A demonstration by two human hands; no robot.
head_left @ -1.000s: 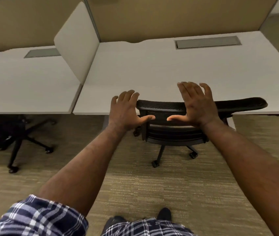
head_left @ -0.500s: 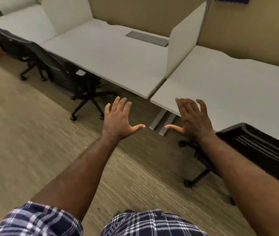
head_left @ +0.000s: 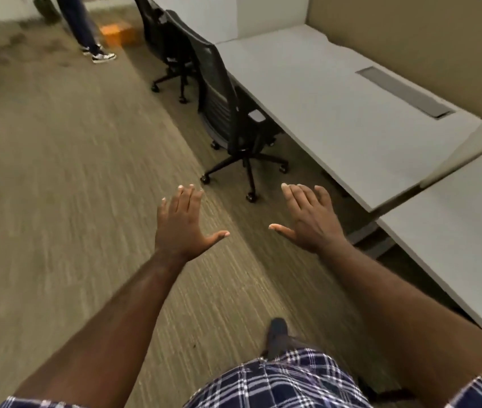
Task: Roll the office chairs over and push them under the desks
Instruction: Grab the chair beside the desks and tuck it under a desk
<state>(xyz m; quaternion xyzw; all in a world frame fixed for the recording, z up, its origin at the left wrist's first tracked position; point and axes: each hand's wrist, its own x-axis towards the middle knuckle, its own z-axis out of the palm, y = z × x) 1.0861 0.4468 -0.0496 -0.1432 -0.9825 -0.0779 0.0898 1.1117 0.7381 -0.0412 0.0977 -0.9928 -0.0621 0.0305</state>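
Note:
A black mesh office chair [head_left: 222,92] stands on the carpet ahead of me, its seat partly under the edge of a long grey desk [head_left: 331,113]. A second black chair [head_left: 160,33] stands farther back along the same row. My left hand [head_left: 185,225] and my right hand [head_left: 310,222] are held out over the carpet, fingers spread, holding nothing. Both hands are short of the nearer chair's wheeled base [head_left: 248,169] and touch nothing.
A nearer grey desk [head_left: 463,228] runs along the right, split from the long desk by a white divider panel [head_left: 475,142]. Another person's legs and shoes [head_left: 95,51] stand at the far end beside an orange box [head_left: 119,33]. Carpet stretches to the left.
My view has swung left, away from the chair tucked under the right desk. The chairs along the left row have come closer. Both hands stay open and held out.

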